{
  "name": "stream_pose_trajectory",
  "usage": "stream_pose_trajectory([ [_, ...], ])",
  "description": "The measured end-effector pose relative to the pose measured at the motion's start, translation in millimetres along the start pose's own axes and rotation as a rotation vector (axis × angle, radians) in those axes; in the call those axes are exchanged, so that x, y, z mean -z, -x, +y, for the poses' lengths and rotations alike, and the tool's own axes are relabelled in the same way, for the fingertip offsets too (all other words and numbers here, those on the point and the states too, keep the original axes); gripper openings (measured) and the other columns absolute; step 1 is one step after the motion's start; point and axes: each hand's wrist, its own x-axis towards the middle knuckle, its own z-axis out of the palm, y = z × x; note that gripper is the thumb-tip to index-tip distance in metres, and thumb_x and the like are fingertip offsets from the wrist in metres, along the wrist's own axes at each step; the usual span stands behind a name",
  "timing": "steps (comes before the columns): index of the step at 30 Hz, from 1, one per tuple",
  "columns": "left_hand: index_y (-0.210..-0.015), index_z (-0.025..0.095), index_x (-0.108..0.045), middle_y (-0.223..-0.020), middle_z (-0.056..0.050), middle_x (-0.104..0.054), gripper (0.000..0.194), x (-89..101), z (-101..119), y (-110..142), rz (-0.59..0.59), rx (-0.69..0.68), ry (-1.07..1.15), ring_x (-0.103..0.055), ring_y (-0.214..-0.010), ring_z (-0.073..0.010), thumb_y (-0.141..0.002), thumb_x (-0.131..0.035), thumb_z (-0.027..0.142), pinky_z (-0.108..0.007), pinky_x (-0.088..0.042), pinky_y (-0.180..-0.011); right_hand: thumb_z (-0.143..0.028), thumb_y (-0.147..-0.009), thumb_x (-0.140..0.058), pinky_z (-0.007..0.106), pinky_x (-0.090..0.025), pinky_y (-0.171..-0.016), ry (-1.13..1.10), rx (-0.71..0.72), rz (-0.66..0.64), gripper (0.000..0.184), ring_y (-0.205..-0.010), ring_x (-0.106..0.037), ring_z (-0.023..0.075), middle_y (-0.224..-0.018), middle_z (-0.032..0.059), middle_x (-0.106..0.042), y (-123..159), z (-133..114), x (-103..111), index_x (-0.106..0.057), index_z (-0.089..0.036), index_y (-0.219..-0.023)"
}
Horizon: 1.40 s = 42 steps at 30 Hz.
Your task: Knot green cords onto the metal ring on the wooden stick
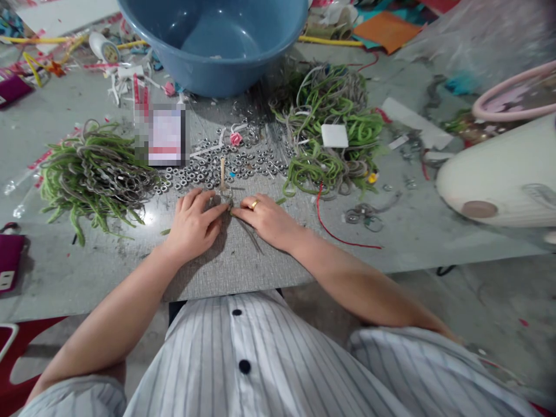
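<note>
My left hand (193, 226) and my right hand (271, 221) meet at the tabletop, each with fingers pinched on a thin grey-green cord. Loose grey ends of the cord (253, 236) trail towards me below the right fingertips. The exact spot where the fingertips press is small and partly hidden. A pale wooden stick (223, 171) points away just beyond the left fingers. Behind the hands lie many small metal rings (204, 165), spread in a loose pile. To the left rests a bundle of green and grey cords (91, 174); a tangled heap of similar cords (356, 130) is on the right.
A large blue basin (226, 75) stands at the back. On the right are a cream rounded appliance (504, 174) and a pink-rimmed container (486, 110). A red string (328, 223) lies right of my hands. A purple box (11, 260) sits by the left edge.
</note>
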Motion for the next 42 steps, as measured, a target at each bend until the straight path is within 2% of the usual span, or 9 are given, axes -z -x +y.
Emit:
stream_pose_trajectory([
  [5,-0.117,0.021,-0.068,-0.125,-0.012,-0.058,0.036,1.8,-0.7,0.3,-0.010,0.033,0.031,-0.042,-0.124,-0.0344,-0.086,-0.049,0.024,-0.053,-0.040,-0.100,-0.014,-0.098,-0.032,0.037,-0.046,-0.083,-0.063,-0.024,0.053,0.039,-0.092,-0.055,0.0222,-0.096,0.0115,-0.066,1.9,7.3,-0.9,-0.067,-0.015,-0.114],
  [12,-0.115,0.019,-0.068,-0.123,-0.012,-0.060,0.036,2.8,-0.4,-0.4,-0.028,0.045,0.063,-0.043,-0.123,-0.0339,-0.085,-0.049,0.026,-0.053,-0.040,-0.100,-0.016,-0.095,-0.043,0.036,-0.048,-0.085,-0.108,-0.129,0.079,0.030,-0.092,-0.058,0.0219,-0.098,0.0102,-0.069,1.4,11.5,1.7,-0.070,-0.017,-0.110],
  [17,-0.114,0.019,-0.069,-0.122,-0.012,-0.060,0.036,3.5,0.2,-0.5,-0.022,0.049,0.073,-0.043,-0.123,-0.0339,-0.085,-0.049,0.026,-0.053,-0.039,-0.102,-0.015,-0.093,-0.050,0.038,-0.047,-0.086,-0.091,-0.112,0.032,0.027,-0.094,-0.060,0.0233,-0.101,0.0091,-0.072,1.9,11.9,8.7,-0.070,-0.016,-0.109],
  [22,-0.113,0.019,-0.069,-0.122,-0.012,-0.061,0.035,3.8,0.1,-0.2,-0.010,0.039,0.079,-0.043,-0.124,-0.0344,-0.084,-0.050,0.025,-0.055,-0.039,-0.101,-0.009,-0.092,-0.047,0.038,-0.046,-0.088,-0.108,-0.142,0.029,0.031,-0.098,-0.062,0.0224,-0.102,0.0083,-0.074,3.0,14.1,9.4,-0.070,-0.017,-0.111],
  [28,-0.113,0.019,-0.069,-0.123,-0.014,-0.060,0.034,6.3,0.7,0.3,-0.006,0.039,0.091,-0.042,-0.124,-0.0348,-0.084,-0.050,0.025,-0.056,-0.038,-0.101,-0.019,-0.089,-0.060,0.041,-0.042,-0.085,-0.065,-0.254,0.118,0.024,-0.093,-0.062,0.0236,-0.087,0.0070,-0.074,1.6,13.8,16.1,-0.071,-0.021,-0.110],
  [34,-0.112,0.019,-0.068,-0.122,-0.013,-0.060,0.034,7.7,0.4,1.7,0.015,0.008,0.055,-0.043,-0.123,-0.0346,-0.085,-0.050,0.027,-0.053,-0.039,-0.098,-0.027,-0.086,-0.066,0.037,-0.040,-0.083,-0.085,-0.206,0.125,0.022,-0.090,-0.060,0.0224,-0.084,0.0061,-0.072,-5.8,-5.2,33.8,-0.073,-0.021,-0.106],
  [39,-0.104,0.018,-0.070,-0.118,-0.013,-0.063,0.029,7.1,0.4,2.8,0.076,0.003,0.048,-0.046,-0.120,-0.0340,-0.084,-0.050,0.026,-0.052,-0.041,-0.096,-0.034,-0.088,-0.063,0.034,-0.037,-0.082,-0.175,-0.079,0.140,0.026,-0.090,-0.059,0.0196,-0.087,0.0042,-0.073,-12.7,-23.3,15.0,-0.071,-0.022,-0.110],
  [42,-0.099,0.017,-0.070,-0.116,-0.013,-0.064,0.027,6.5,0.7,3.1,0.093,0.002,0.050,-0.047,-0.119,-0.0341,-0.084,-0.049,0.025,-0.052,-0.042,-0.095,-0.040,-0.092,-0.056,0.035,-0.035,-0.082,-0.154,-0.075,0.105,0.030,-0.091,-0.057,0.0205,-0.086,0.0047,-0.073,-11.3,-23.5,0.4,-0.070,-0.022,-0.111],
])
